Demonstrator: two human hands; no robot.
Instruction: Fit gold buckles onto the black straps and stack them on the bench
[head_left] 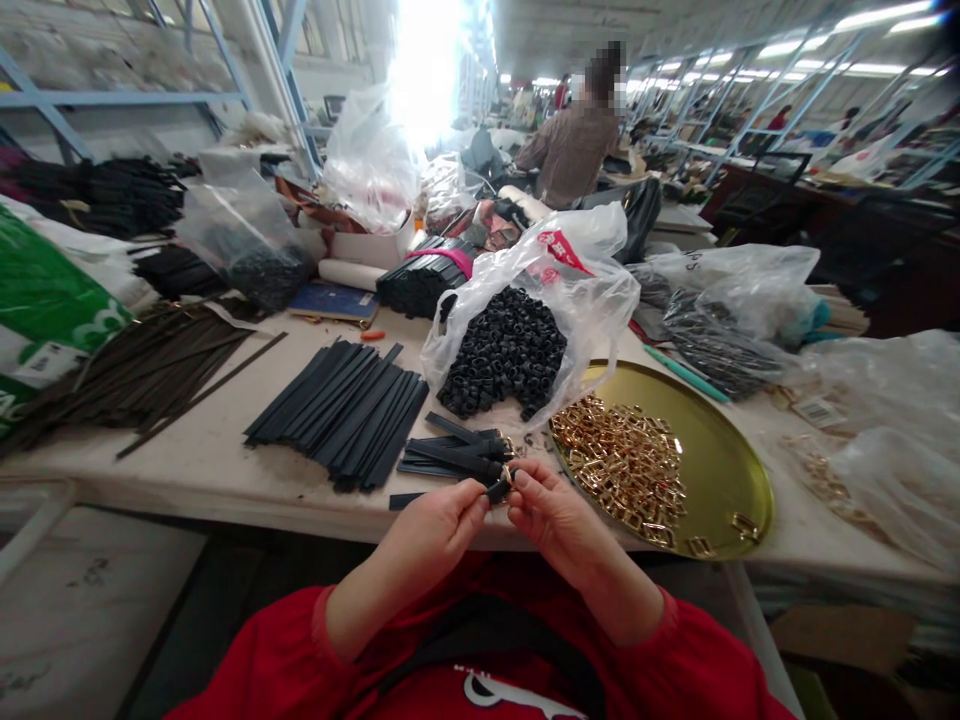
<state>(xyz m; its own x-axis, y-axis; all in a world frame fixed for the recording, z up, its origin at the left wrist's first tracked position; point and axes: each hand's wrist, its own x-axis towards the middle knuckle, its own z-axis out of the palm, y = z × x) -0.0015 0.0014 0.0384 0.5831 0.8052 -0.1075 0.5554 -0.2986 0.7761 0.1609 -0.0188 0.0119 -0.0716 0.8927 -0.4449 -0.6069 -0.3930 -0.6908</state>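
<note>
Close to the table's front edge, my left hand [442,520] pinches a short black strap [496,490] between thumb and fingers. My right hand [551,505] is closed at the strap's other end, its thumb and forefinger on a small gold buckle [508,474]. Just behind my hands lies a small pile of black straps [450,456], with gold metal at its right end. A larger stack of flat black straps [337,415] is spread to the left. Small black loops [504,350] fill an open plastic bag [600,290]. Many gold buckles [630,460] lie on a round gold tray [724,460].
Long brown strips [165,365] cover the table's left side. Behind are a blue notebook [334,302], an orange piece [373,336] and a bundle of black strips [424,275]. A teal pen [686,374] and plastic bags [900,440] lie right. A person [574,145] is farther back.
</note>
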